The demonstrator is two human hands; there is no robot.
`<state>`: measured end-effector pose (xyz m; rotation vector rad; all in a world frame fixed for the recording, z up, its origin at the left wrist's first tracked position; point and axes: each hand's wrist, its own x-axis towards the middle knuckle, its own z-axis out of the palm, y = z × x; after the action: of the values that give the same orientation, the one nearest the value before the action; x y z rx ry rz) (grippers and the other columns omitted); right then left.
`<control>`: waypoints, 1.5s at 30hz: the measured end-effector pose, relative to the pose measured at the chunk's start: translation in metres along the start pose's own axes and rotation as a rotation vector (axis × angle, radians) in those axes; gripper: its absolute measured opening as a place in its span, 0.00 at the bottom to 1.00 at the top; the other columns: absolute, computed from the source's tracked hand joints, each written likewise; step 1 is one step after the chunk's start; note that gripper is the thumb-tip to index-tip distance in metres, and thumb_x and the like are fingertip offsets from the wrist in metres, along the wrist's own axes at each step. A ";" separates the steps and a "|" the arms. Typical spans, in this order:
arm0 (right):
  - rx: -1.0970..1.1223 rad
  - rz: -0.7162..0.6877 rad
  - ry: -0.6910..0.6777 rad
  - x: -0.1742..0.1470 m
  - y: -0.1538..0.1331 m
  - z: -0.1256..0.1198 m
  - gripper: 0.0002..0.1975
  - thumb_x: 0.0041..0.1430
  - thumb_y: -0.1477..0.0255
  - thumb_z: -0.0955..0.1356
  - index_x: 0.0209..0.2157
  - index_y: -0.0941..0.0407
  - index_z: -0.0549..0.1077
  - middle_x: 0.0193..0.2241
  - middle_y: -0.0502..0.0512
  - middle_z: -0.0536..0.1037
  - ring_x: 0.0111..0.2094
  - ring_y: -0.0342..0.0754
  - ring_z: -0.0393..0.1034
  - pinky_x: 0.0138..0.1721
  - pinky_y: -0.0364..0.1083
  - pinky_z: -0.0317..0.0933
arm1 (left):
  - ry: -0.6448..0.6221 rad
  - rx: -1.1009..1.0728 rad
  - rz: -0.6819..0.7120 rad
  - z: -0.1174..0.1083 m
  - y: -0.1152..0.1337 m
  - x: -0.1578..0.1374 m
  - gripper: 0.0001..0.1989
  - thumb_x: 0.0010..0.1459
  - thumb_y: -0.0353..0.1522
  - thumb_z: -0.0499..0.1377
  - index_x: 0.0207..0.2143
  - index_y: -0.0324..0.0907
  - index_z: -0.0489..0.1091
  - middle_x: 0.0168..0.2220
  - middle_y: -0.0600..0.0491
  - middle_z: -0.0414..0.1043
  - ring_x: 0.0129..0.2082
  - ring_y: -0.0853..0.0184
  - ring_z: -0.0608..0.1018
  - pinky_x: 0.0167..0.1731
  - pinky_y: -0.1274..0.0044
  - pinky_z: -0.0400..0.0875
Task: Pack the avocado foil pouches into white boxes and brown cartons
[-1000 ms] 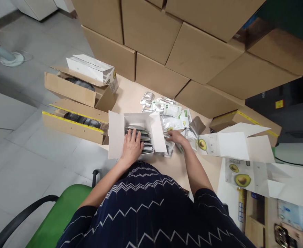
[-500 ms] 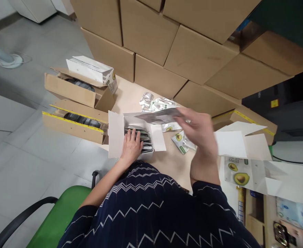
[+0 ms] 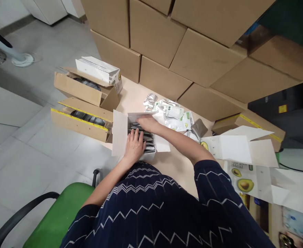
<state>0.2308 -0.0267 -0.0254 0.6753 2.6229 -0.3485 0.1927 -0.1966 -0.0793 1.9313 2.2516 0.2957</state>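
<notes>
An open white box stands on the table at my front, its flaps folded out. Flat pouches stand on edge in a row inside it. My left hand rests on top of them with fingers stretched out. At the box's far side, my right hand reaches in, and its fingers are hidden behind the hand; whether it holds a pouch does not show. Loose silver and white pouches lie in a pile beyond the box to the right, with a plain grey pouch at the pile's edge.
Stacked brown cartons wall off the table's back. Two open narrow cartons and a white box stand at the left. Opened white boxes with avocado prints lie at the right. A green chair is at lower left.
My right hand has moved left and down from above the pile into the white box, where the grey pouch it carried is now out of sight. My left hand stays on the pouches.
</notes>
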 end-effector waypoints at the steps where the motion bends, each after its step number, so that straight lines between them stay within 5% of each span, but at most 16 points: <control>1: -0.006 0.003 -0.007 0.000 -0.002 -0.001 0.19 0.64 0.80 0.60 0.51 0.61 0.76 0.48 0.68 0.79 0.49 0.57 0.74 0.45 0.48 0.65 | -0.002 -0.001 -0.002 0.000 0.000 0.000 0.27 0.66 0.36 0.50 0.63 0.32 0.61 0.66 0.34 0.57 0.68 0.44 0.58 0.63 0.55 0.58; 9: 0.185 0.008 0.032 0.001 -0.002 0.005 0.15 0.66 0.75 0.62 0.50 0.62 0.75 0.48 0.67 0.79 0.48 0.56 0.75 0.45 0.47 0.66 | 0.000 0.032 0.006 0.000 -0.001 0.005 0.27 0.66 0.37 0.52 0.63 0.31 0.62 0.66 0.34 0.57 0.68 0.42 0.58 0.63 0.54 0.57; 11: 0.382 -0.052 0.206 -0.012 0.004 0.007 0.17 0.66 0.71 0.64 0.54 0.60 0.73 0.49 0.64 0.79 0.49 0.54 0.74 0.48 0.47 0.66 | 0.004 0.027 0.003 -0.001 -0.001 0.005 0.27 0.66 0.37 0.52 0.63 0.31 0.62 0.67 0.34 0.57 0.68 0.43 0.58 0.63 0.54 0.57; 14: 0.814 -0.046 0.639 -0.045 0.027 0.016 0.17 0.68 0.64 0.63 0.53 0.56 0.73 0.46 0.57 0.80 0.44 0.46 0.76 0.47 0.45 0.67 | 0.011 0.021 0.010 -0.001 -0.001 0.004 0.27 0.65 0.36 0.52 0.63 0.32 0.62 0.67 0.35 0.57 0.68 0.44 0.58 0.63 0.54 0.58; 18: 1.093 0.496 1.072 -0.095 0.096 0.057 0.20 0.67 0.58 0.59 0.46 0.57 0.74 0.36 0.55 0.80 0.32 0.44 0.75 0.37 0.44 0.69 | 0.018 0.008 0.024 0.000 -0.003 0.003 0.27 0.66 0.37 0.52 0.63 0.32 0.62 0.67 0.34 0.57 0.68 0.43 0.57 0.63 0.54 0.58; 21: 0.881 0.928 0.953 -0.118 0.154 0.103 0.14 0.60 0.63 0.66 0.39 0.59 0.76 0.34 0.57 0.80 0.36 0.48 0.75 0.44 0.47 0.66 | 0.011 0.004 0.024 -0.001 -0.003 0.004 0.27 0.66 0.37 0.52 0.63 0.32 0.62 0.67 0.34 0.56 0.68 0.43 0.57 0.63 0.54 0.59; 24: 0.727 1.133 0.655 -0.120 0.187 0.146 0.20 0.55 0.64 0.70 0.46 0.63 0.74 0.40 0.63 0.78 0.45 0.54 0.72 0.52 0.50 0.62 | 0.003 0.020 0.032 -0.002 -0.002 0.005 0.27 0.65 0.37 0.52 0.63 0.31 0.62 0.67 0.34 0.57 0.68 0.43 0.58 0.63 0.54 0.59; 27: 0.664 1.171 0.540 -0.105 0.193 0.172 0.32 0.54 0.58 0.71 0.54 0.65 0.69 0.50 0.70 0.72 0.54 0.58 0.66 0.57 0.51 0.58 | 0.007 0.039 0.033 -0.001 -0.002 0.004 0.28 0.66 0.37 0.52 0.63 0.31 0.62 0.66 0.34 0.57 0.67 0.42 0.58 0.63 0.54 0.58; 31: 0.631 1.282 0.568 -0.079 0.189 0.184 0.39 0.49 0.57 0.74 0.57 0.63 0.65 0.59 0.74 0.62 0.57 0.62 0.63 0.58 0.53 0.57 | 0.014 0.047 0.030 0.002 -0.003 0.003 0.28 0.66 0.37 0.50 0.64 0.32 0.61 0.67 0.35 0.57 0.68 0.42 0.57 0.63 0.55 0.58; 35: 0.846 1.313 0.618 -0.068 0.193 0.181 0.42 0.46 0.64 0.77 0.59 0.64 0.62 0.56 0.72 0.67 0.55 0.59 0.66 0.56 0.49 0.60 | 0.003 0.050 0.023 0.002 -0.003 0.002 0.28 0.67 0.37 0.50 0.65 0.32 0.61 0.67 0.36 0.57 0.68 0.42 0.57 0.63 0.55 0.58; 39: 1.152 1.268 0.591 -0.077 0.191 0.175 0.31 0.47 0.68 0.76 0.52 0.63 0.69 0.45 0.62 0.77 0.45 0.51 0.73 0.45 0.44 0.69 | -0.009 0.045 0.018 0.001 -0.002 0.003 0.28 0.66 0.37 0.50 0.64 0.32 0.61 0.67 0.36 0.56 0.68 0.43 0.57 0.63 0.55 0.58; 45: 1.305 1.185 0.509 -0.126 0.178 0.170 0.18 0.51 0.72 0.71 0.46 0.60 0.74 0.32 0.52 0.81 0.28 0.44 0.75 0.28 0.42 0.71 | -0.012 0.054 0.017 0.001 -0.001 0.003 0.28 0.66 0.37 0.50 0.64 0.32 0.61 0.67 0.36 0.56 0.67 0.42 0.58 0.63 0.55 0.58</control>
<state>0.4766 0.0168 -0.1445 2.7002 1.4755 -1.5714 0.1911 -0.1938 -0.0806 1.9741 2.2588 0.2276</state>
